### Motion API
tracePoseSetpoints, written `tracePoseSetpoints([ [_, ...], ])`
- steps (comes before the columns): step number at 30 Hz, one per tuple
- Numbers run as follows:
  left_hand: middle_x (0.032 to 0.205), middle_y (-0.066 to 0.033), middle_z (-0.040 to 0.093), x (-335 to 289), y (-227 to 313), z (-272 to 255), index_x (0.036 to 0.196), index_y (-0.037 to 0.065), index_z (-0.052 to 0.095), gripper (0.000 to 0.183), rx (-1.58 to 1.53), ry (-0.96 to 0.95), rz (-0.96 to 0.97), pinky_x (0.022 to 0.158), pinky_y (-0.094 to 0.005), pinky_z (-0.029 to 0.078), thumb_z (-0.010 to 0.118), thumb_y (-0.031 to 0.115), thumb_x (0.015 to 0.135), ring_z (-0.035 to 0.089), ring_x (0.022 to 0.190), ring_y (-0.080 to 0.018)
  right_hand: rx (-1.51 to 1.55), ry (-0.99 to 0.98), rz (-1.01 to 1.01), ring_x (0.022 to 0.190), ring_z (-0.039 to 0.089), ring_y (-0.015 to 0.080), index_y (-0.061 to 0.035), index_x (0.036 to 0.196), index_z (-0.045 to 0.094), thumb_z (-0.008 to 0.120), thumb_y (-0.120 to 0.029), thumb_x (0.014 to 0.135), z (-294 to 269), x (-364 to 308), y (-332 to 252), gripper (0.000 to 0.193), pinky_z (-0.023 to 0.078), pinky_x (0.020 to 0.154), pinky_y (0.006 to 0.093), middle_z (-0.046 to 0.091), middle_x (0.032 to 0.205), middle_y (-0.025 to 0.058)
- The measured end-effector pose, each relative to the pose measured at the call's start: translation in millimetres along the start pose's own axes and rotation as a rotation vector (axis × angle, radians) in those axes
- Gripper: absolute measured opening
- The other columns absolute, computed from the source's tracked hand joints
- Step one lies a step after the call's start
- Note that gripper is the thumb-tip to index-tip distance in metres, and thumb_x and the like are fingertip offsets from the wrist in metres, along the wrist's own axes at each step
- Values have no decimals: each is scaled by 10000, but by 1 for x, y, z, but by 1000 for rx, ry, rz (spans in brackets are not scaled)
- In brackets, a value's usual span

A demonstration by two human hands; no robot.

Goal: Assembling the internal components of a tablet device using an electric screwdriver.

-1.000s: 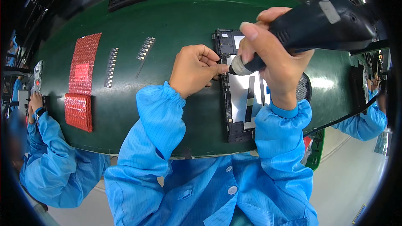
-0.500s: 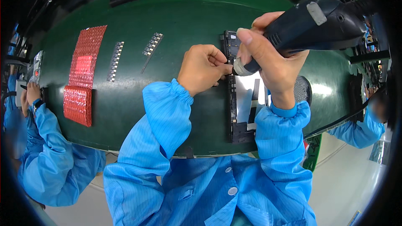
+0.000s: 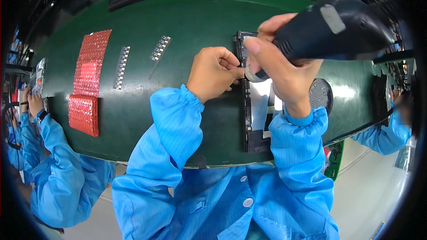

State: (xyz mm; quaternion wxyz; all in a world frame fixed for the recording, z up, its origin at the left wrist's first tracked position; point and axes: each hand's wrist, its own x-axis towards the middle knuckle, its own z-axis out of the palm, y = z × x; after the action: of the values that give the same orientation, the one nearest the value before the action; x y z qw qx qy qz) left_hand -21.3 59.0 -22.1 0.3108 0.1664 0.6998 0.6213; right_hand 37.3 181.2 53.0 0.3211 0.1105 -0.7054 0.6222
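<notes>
My right hand (image 3: 289,69) is wrapped round a thick black electric screwdriver (image 3: 329,31), its body slanting up to the right. The tool's front end points down at the left edge of an open black device frame (image 3: 254,144) with a shiny white panel (image 3: 259,100) inside. At that same edge, my left hand (image 3: 213,71) is closed, thumb and forefinger pinched right beside the tool's nose. Whatever lies between those fingertips is too small or hidden to make out. My right hand and the tool cover the upper part of the frame.
Left on the green table (image 3: 178,124) lie red bubble wrap (image 3: 91,71), a folded red bubble pouch (image 3: 83,115) and two strips of small parts (image 3: 121,69) (image 3: 160,49). A round dark textured dish (image 3: 321,95) sits right of the frame. Co-workers in blue are at both sides.
The screwdriver has shifted slightly left and down with my right hand, and its nose sits closer to the frame's edge. My left hand keeps its pinch there. The whole view has shifted a little.
</notes>
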Motion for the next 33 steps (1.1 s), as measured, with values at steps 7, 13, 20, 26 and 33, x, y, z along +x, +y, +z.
tracePoseSetpoints([
  [7,736,-83,651,-5,14,2,866,-25,576,245,25,13,-137,458,-211,495,758,71,733,635,615,-115,-24,144,38,514,551,119,58,1051,544,695,-30,752,-46,5,-32,346,459,507,253,573,640,51],
  [13,773,-110,649,-5,14,2,924,-63,578,298,24,28,-157,495,-207,501,761,77,735,641,656,-129,0,340,-26,500,558,163,7,973,557,724,-23,718,-145,-33,-41,306,464,501,267,564,642,87],
  [20,791,-96,651,-3,19,5,938,-54,583,282,59,43,-144,510,-198,509,752,72,750,641,659,-126,96,583,27,469,553,157,2,898,576,715,64,691,-176,-64,-34,257,448,452,274,564,638,70],
  [26,799,-97,652,-4,17,3,948,-39,577,236,39,12,-139,511,-202,515,717,56,783,644,674,-129,15,496,19,489,573,118,19,884,604,736,61,702,-175,-60,-22,229,452,450,230,615,650,64],
  [33,796,-92,651,-4,16,3,956,-34,579,234,62,20,-125,510,-202,518,715,55,788,644,670,-130,-40,434,75,471,558,145,6,916,554,714,52,719,-167,-59,-20,258,450,439,263,572,623,71],
])
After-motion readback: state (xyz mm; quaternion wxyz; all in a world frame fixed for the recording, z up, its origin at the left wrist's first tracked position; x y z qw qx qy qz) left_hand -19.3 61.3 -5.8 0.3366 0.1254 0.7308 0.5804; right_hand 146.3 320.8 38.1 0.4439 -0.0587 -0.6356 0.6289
